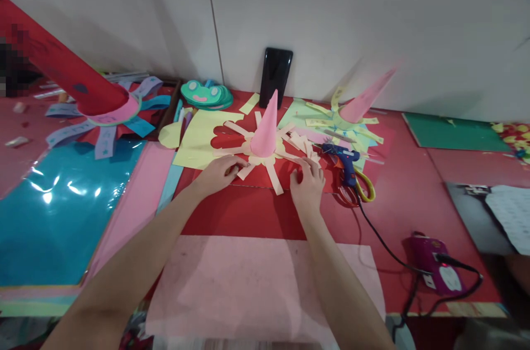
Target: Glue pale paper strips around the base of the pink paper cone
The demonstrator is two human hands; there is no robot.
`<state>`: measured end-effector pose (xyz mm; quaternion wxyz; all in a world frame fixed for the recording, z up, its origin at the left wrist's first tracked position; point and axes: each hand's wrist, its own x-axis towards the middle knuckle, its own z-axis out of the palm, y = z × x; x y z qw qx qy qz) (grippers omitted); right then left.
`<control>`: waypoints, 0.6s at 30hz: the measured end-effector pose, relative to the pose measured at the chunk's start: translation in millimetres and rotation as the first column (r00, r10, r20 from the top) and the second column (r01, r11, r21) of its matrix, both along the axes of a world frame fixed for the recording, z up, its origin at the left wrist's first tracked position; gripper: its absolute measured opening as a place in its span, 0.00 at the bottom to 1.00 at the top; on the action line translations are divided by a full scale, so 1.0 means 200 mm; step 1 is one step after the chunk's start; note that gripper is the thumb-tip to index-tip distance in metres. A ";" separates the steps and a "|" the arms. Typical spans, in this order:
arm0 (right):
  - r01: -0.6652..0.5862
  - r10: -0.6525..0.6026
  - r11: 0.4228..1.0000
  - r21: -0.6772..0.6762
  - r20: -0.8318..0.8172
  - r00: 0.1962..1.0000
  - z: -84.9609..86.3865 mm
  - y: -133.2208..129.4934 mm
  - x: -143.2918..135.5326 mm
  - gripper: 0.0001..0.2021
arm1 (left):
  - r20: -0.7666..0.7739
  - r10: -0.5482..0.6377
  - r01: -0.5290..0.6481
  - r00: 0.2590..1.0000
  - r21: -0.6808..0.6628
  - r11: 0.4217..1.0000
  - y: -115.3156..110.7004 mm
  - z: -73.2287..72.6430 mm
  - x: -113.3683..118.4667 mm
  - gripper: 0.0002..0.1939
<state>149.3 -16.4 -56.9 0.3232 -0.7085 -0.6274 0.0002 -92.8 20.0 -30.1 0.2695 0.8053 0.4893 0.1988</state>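
Note:
A pink paper cone (265, 132) stands upright on a pale yellow scalloped base (257, 160), with several peach paper strips (273, 176) spreading out from it. My left hand (221, 173) is at the near-left side, fingers curled and fingertips closed at the end of one paper strip (247, 171). To the right of the cone is my right hand (308, 184), its thumb apart from bent fingers that touch the tip of another strip. Beneath the cone lies a red sheet (232, 201). Loose peach strips (304, 143) are heaped behind my right hand.
A blue glue gun (348, 165) and yellow-handled scissors (367, 187) lie right; a cord runs to a purple power box (439, 267). A black phone (276, 77) leans on the wall. Another pink cone (368, 96) stands back right. A red tube hat (83, 74) is left.

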 end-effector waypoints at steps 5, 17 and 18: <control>-0.014 0.013 1.000 -0.014 -0.041 0.999 0.00 0.01 0.01 0.16 | 0.009 -0.024 0.023 1.000 0.116 0.993 0.00 0.00 0.01 0.16; -0.018 0.017 0.999 -0.032 -0.048 0.999 -0.03 0.02 0.01 0.17 | -0.192 0.201 -0.063 0.960 0.554 0.830 0.00 -0.03 0.03 0.13; -0.025 0.024 0.999 -0.034 -0.031 0.999 -0.03 0.02 0.01 0.17 | -0.201 0.207 -0.056 0.958 0.574 0.817 0.00 -0.03 0.03 0.13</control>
